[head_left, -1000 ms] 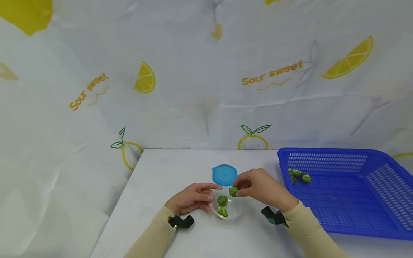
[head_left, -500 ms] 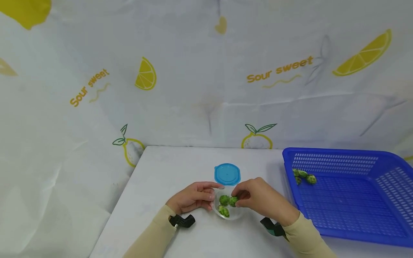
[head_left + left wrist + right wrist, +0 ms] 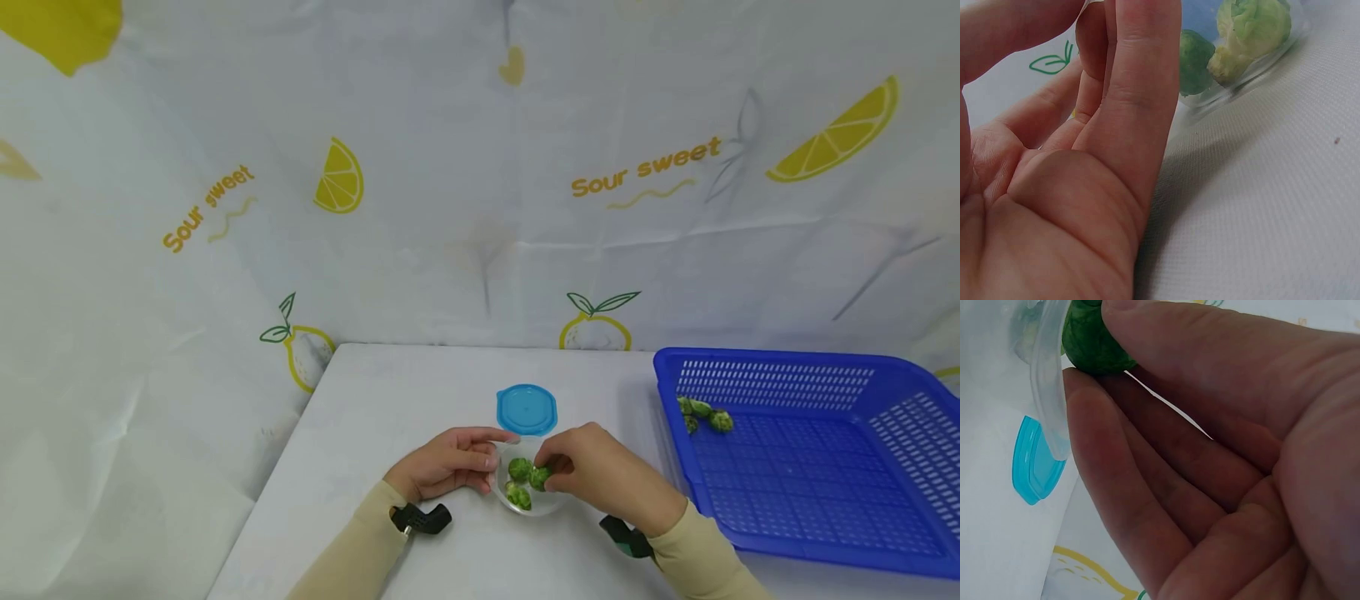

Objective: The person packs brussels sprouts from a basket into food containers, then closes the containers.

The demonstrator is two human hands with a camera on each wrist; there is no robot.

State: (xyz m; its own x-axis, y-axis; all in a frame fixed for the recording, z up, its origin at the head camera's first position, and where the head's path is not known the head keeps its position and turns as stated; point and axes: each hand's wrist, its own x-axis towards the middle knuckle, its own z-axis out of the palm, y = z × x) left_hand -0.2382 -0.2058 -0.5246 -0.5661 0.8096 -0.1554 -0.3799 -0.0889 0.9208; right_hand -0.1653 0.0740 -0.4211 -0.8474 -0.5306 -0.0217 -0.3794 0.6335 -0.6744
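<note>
Evidently the right hand [image 3: 603,468] is pinching a green sprout [image 3: 538,478] between thumb and fingertips, within the rim of a clear bowl [image 3: 546,503]; whether it is touching the bottom is hard to tell, as the fingers are hiding it. The left hand [image 3: 450,462] is holding the bowl's left side, thumb and index finger lying at the rim. Ideally the right fingers should be loosening only when the sprout is resting on the floor, while the left grip is staying light enough not to tip the bowl. Two loose sprouts [image 3: 517,496] are lying just left of the right fingertips, crowding that side. Beyond both hands' fingertips, a blue lid [image 3: 527,409] is lying on the white table [image 3: 420,392]. Right of the right fingers, a blue basket [image 3: 795,467] is holding more sprouts [image 3: 722,421] by its left wall, which is standing between them and those fingers.
</note>
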